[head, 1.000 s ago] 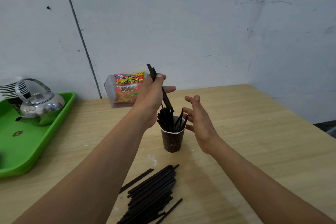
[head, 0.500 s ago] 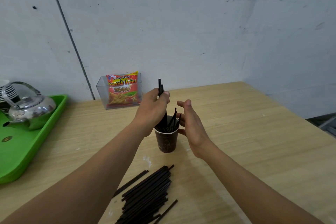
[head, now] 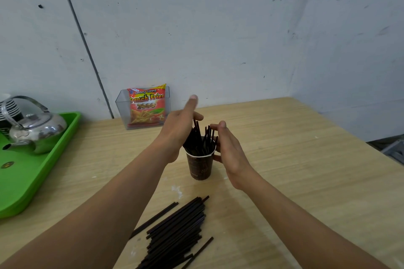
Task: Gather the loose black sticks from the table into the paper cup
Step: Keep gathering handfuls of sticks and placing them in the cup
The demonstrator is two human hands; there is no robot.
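A dark brown paper cup [head: 200,166] stands upright in the middle of the wooden table [head: 284,159], with several black sticks [head: 200,140] poking out of its top. My left hand [head: 179,129] hovers at the cup's left rim, fingers straightened and spread, holding nothing. My right hand [head: 228,148] is flat beside the cup's right side, fingers straight, close to the sticks' tips. A loose pile of black sticks [head: 175,231] lies on the table in front of the cup, between my forearms.
A green tray [head: 32,181] with a metal kettle [head: 32,131] and stacked cups sits at the left. A clear plastic box holding a red French fries packet [head: 146,105] stands against the wall behind the cup. The table's right edge runs diagonally at the far right.
My left hand lowered its sticks into the cup and let them go, its fingers now spread. My right hand moved closer to the cup's side.
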